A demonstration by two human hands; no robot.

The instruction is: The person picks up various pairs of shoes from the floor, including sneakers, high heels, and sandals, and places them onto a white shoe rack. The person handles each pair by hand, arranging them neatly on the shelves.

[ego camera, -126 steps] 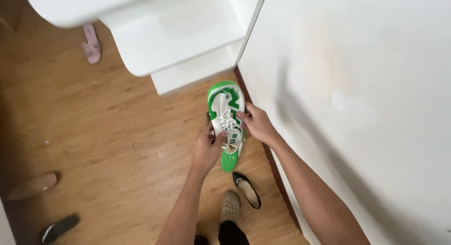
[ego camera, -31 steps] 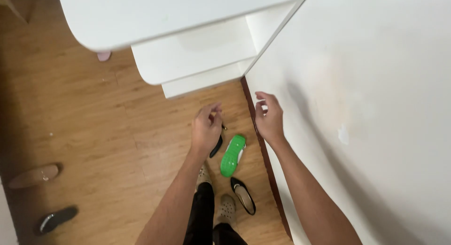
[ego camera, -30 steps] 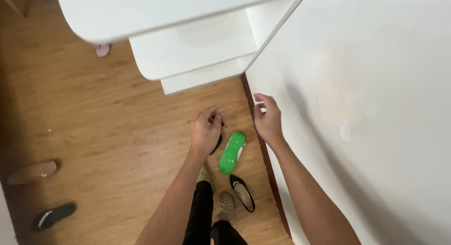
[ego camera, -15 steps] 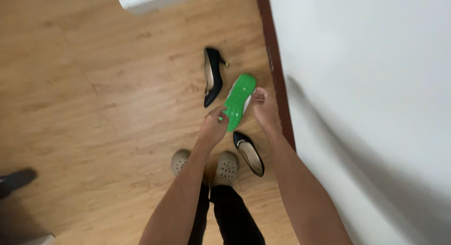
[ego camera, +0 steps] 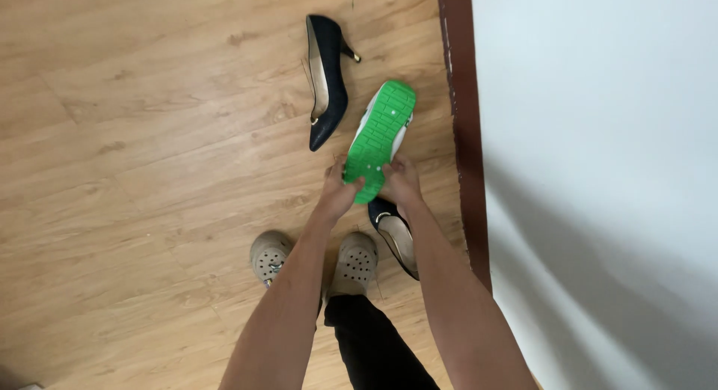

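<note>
Above the floor (ego camera: 149, 173), both hands (ego camera: 370, 188) grip the upturned green-soled shoe (ego camera: 380, 139).

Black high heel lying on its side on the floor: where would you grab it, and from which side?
Probably the black high heel at its narrow middle, from above: it lies on its side on the wooden floor, opening facing left, clear of the green-soled sneaker that both hands hold.

Green-soled sneaker (ego camera: 378, 139), sole up
</note>
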